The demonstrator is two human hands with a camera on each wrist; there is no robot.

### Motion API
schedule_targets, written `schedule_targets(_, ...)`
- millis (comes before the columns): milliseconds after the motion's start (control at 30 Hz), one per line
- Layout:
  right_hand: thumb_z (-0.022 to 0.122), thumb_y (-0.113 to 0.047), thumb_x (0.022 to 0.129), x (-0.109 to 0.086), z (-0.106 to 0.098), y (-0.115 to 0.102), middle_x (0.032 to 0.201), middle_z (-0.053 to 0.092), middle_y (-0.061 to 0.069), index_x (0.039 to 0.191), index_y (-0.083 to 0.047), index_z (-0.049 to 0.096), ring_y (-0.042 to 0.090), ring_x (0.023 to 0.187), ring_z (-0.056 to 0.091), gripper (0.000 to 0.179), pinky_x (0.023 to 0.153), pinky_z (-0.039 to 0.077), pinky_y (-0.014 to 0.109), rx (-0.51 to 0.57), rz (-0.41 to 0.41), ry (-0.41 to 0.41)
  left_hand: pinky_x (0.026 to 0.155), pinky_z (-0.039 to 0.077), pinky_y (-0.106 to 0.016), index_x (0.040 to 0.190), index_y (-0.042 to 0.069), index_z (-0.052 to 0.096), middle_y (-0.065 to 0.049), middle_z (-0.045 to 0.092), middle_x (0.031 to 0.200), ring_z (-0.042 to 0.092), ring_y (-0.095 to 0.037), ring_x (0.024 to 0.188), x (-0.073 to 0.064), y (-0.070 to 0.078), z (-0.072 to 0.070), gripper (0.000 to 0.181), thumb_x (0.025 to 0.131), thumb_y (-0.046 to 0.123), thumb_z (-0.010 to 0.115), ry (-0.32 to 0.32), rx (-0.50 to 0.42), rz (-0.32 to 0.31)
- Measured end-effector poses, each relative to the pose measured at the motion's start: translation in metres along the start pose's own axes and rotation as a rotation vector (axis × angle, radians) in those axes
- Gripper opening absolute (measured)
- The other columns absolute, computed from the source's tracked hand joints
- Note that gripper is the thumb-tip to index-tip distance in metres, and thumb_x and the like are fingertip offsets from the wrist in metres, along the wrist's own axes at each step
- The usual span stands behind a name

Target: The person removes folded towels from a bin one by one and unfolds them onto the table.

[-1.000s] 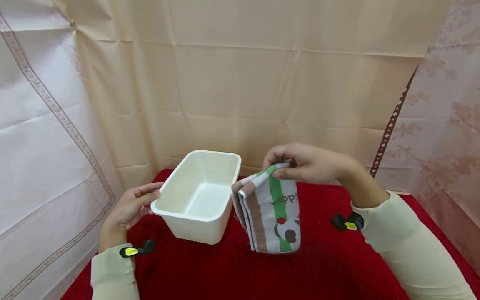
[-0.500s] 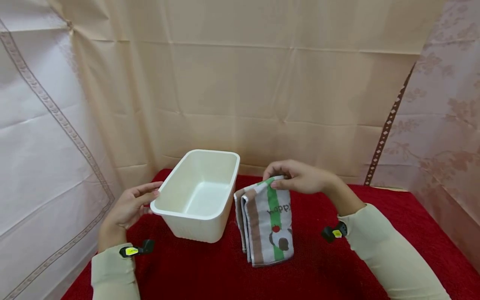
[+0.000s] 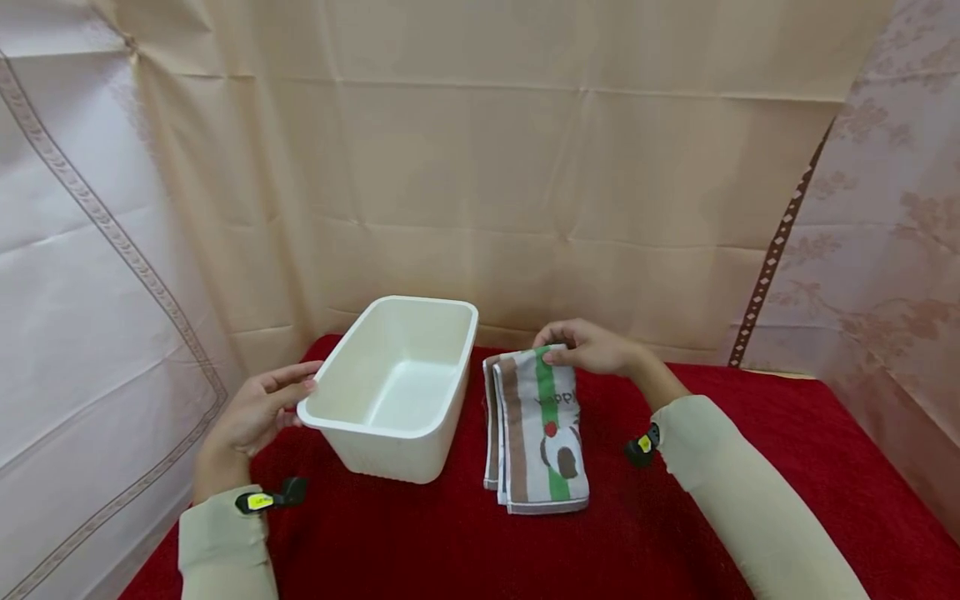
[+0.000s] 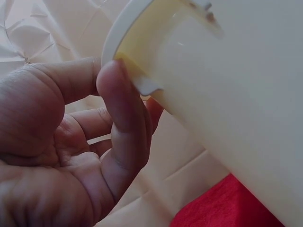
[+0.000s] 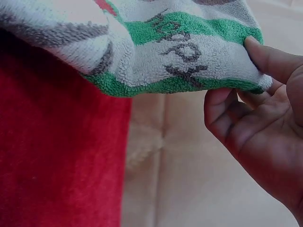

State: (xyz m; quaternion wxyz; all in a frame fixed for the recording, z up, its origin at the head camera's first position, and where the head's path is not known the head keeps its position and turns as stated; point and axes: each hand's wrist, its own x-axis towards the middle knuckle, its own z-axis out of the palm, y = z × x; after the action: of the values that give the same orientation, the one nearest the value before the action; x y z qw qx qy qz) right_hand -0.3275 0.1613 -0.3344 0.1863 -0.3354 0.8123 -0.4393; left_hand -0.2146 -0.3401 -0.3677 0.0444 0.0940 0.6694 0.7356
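So I've got everything on a red cloth [image 3: 420, 550] with a fuzzy, plushy pile; it hides whatever's underneath, so I can't say what that is. A thin pale strip [image 3: 783, 374] shows at its far edge, around 2 o'clock from me. My white tub [image 3: 386, 457] sits on the red at about 11 o'clock. Just beside that, at the tub's 3 o'clock, is a folded striped towel [image 3: 536, 429], near end seemingly down on the pile; can't tell if the 12 o'clock end touches it.
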Motion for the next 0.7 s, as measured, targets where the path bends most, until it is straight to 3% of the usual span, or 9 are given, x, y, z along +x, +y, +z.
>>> schedule_targets(400, 0.062, -0.005, 0.101, 0.022, 0.000, 0.045, 0.105, 0.064, 0.010, 0.115, 0.004, 0.063, 0.019, 0.093, 0.060, 0.017, 0.079, 0.053, 0.028, 0.095, 0.078, 0.052, 0.061, 0.060, -0.025, 0.122, 0.015, 0.074, -0.003, 0.074, 0.106, 0.071, -0.014, 0.076, -0.001, 0.000, -0.002, 0.033, 0.101, -0.004, 0.057, -0.002, -0.011, 0.003)
schedule_targets(700, 0.060, -0.002, 0.101, 0.020, -0.002, 0.068, 0.103, 0.063, 0.010, 0.119, 0.007, 0.060, 0.018, 0.087, 0.062, 0.020, 0.074, 0.056, 0.030, 0.177, 0.203, 0.091, 0.064, 0.061, -0.026, 0.122, 0.015, 0.074, -0.002, 0.074, 0.107, 0.071, -0.014, 0.078, 0.000, -0.001, -0.001, 0.032, 0.101, -0.002, 0.058, 0.002, -0.005, -0.006)
